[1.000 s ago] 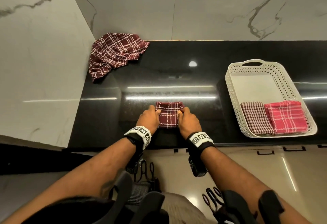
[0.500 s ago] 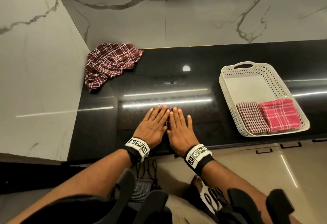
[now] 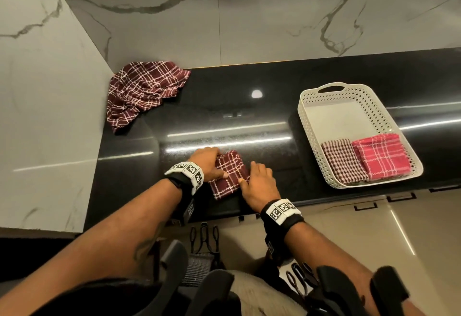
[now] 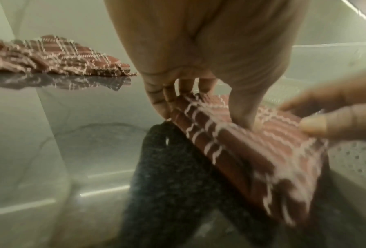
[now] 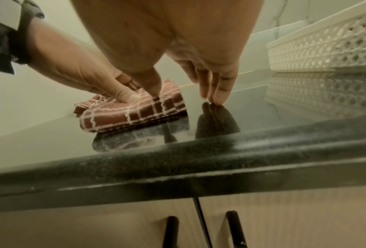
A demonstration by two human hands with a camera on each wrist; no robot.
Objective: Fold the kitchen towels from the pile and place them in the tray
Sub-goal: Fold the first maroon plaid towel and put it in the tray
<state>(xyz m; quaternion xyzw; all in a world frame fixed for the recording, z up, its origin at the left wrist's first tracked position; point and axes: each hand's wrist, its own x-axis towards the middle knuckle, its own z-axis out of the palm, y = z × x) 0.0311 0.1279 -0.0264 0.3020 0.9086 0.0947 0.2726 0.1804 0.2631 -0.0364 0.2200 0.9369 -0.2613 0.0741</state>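
A folded maroon plaid towel (image 3: 229,174) lies near the front edge of the black counter (image 3: 274,106), turned slightly askew. My left hand (image 3: 212,164) grips its left edge, the thumb on top and the fingers curled at the far side (image 4: 199,99); that edge looks raised a little. My right hand (image 3: 258,181) is at the towel's right side, its thumb on the cloth and its straight fingers (image 5: 217,95) touching the counter beside it. The white perforated tray (image 3: 305,121) stands to the right.
Inside the tray lie a folded maroon checked towel (image 3: 341,162) and a folded pink plaid towel (image 3: 381,157); its far half is bare. A crumpled maroon plaid towel (image 3: 144,88) sits in the back left corner against the marble walls. Cabinet handles (image 5: 235,229) are below the counter edge.
Half a second ago both hands lay flat on the towel, pressing it. Now they have drawn apart to its sides, the left hand has taken hold of its edge, and the towel has turned.
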